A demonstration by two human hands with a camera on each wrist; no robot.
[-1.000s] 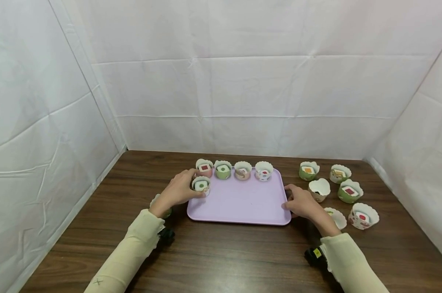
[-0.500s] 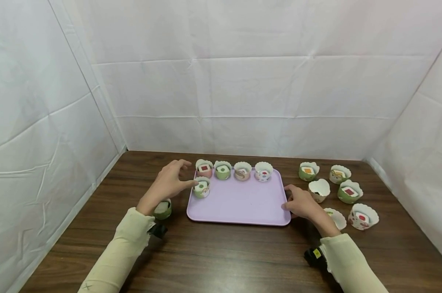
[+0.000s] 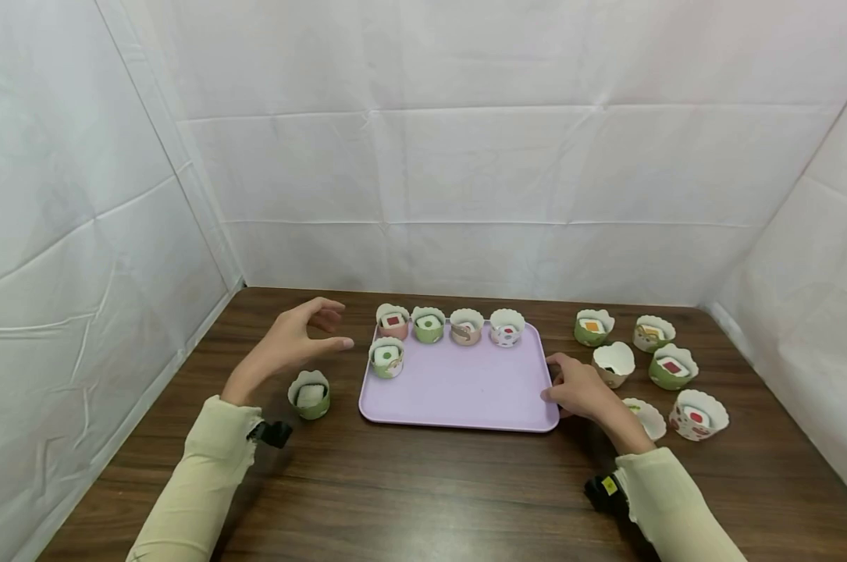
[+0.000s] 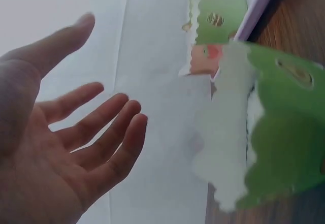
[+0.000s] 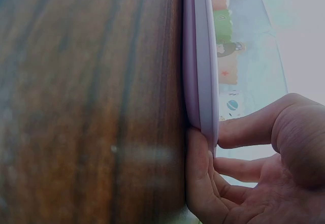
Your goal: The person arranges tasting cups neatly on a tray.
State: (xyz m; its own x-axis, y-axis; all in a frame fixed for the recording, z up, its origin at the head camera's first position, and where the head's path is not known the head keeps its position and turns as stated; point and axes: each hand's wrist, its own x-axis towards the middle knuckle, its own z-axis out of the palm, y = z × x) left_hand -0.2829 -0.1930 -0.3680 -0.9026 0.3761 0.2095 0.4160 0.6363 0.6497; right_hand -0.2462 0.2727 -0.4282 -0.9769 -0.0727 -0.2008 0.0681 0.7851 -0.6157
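My right hand (image 3: 576, 386) pinches the right rim of a lilac tray (image 3: 465, 390), thumb on top and fingers at its edge, as the right wrist view shows. My left hand (image 3: 290, 336) hovers empty left of the tray, fingers loosely spread. Just below it on the table stands a green paper baking cup (image 3: 311, 396) with a pale block inside; the same green cup (image 4: 289, 127) looms large in the left wrist view. On the tray, a green-and-white cup (image 3: 386, 359) with a green-dotted block sits at the left edge, in front of a pink cup (image 3: 393, 321).
Along the tray's back edge stand further cups, among them a green cup (image 3: 428, 325), a pinkish cup (image 3: 466, 327) and a white patterned cup (image 3: 507, 328). Several more, such as a red-patterned cup (image 3: 698, 415), are grouped right of the right hand. White sheets wall the table.
My left hand has let go of the green-and-white cup at the tray's left edge and moved left, uncovering the green cup on the table. The right hand has stayed on the tray.
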